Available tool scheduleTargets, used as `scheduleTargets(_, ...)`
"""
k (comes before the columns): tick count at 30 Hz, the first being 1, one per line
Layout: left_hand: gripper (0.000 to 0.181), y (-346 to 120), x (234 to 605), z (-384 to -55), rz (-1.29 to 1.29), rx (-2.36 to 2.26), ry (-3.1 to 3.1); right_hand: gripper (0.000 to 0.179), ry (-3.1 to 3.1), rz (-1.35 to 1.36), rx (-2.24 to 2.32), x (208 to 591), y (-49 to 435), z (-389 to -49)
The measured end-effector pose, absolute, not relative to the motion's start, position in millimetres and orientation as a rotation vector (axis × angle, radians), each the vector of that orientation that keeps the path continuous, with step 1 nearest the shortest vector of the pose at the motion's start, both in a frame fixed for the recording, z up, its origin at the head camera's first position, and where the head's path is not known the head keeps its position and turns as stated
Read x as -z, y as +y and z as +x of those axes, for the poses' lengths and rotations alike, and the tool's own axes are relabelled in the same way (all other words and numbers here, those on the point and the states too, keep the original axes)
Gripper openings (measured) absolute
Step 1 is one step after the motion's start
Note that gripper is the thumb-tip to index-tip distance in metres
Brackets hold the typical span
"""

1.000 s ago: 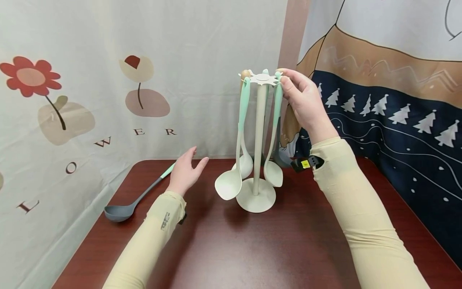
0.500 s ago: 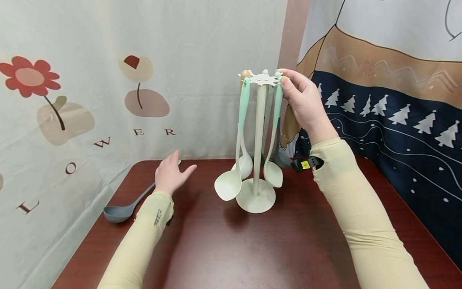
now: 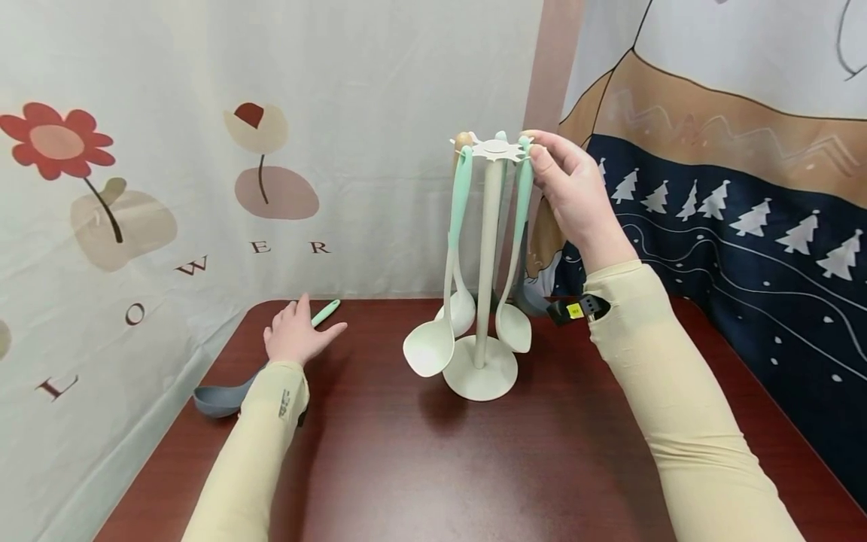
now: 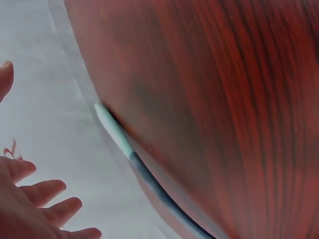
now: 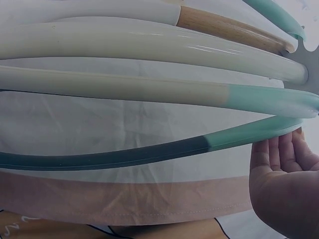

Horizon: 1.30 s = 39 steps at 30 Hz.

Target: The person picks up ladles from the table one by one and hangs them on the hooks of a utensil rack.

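Observation:
A grey ladle (image 3: 220, 401) with a mint handle (image 3: 327, 312) lies on the table at the left; its middle is hidden by my left hand (image 3: 295, 335). That hand hovers over the ladle with fingers spread, and in the left wrist view they are apart from the handle. At the top of a cream utensil rack (image 3: 481, 384), my right hand (image 3: 576, 192) pinches the mint handle end of a grey-headed utensil (image 5: 239, 133). Its head (image 3: 530, 297) is partly hidden behind the rack's other utensils, so its exact kind is unclear.
Several utensils hang on the rack, among them a cream ladle (image 3: 430, 348), a cream pointed spoon (image 3: 513, 328) and one with a wooden handle (image 5: 229, 29). The dark red table (image 3: 420, 474) ends at curtains (image 3: 379, 226) behind and a navy patterned cloth (image 3: 731, 263) at right.
My left hand has moved left and a little toward me, from near the ladle's handle end to over its middle; the handle tip now shows. My right hand and the rack have stayed put.

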State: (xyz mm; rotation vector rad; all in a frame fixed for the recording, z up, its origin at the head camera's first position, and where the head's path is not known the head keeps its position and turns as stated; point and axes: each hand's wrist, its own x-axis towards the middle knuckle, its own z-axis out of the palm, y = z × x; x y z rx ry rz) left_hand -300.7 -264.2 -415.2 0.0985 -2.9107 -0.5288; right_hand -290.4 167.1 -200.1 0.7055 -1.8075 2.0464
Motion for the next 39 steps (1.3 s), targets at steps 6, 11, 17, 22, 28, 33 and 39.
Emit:
scheduleTargets(6,0.107,-281.0,420.4,-299.6,0.21,0.528,-2.981,0.035,-1.816,0.709,-2.048,199.8,167.1,-289.8)
scheduleTargets(11,0.106,-294.3,424.4,-295.7,0.285,0.539,-3.034,0.036,-1.817,0.708,-2.044,200.1,167.9,-290.3)
scheduleTargets(17,0.104,-309.8,431.4,-291.9,0.348,0.511,-3.082,0.038,-1.806,0.718,-2.054,200.8,168.0,-291.1)
scheduleTargets(22,0.099,-318.8,435.1,-289.3,0.386,0.502,-3.123,0.037,-1.796,0.721,-2.069,200.8,167.3,-291.2)
scheduleTargets(28,0.082,-324.3,437.6,-288.9,0.427,0.52,-3.184,0.034,-1.803,0.714,-2.063,201.0,167.0,-290.9)
scheduleTargets(33,0.062,-324.3,437.0,-291.7,0.454,0.541,-3.189,0.037,-1.806,0.712,-2.057,200.4,167.8,-290.3)
scheduleTargets(39,0.039,-324.2,436.2,-294.9,0.445,0.54,-3.184,0.038,-1.794,0.718,-2.062,200.6,168.4,-290.9)
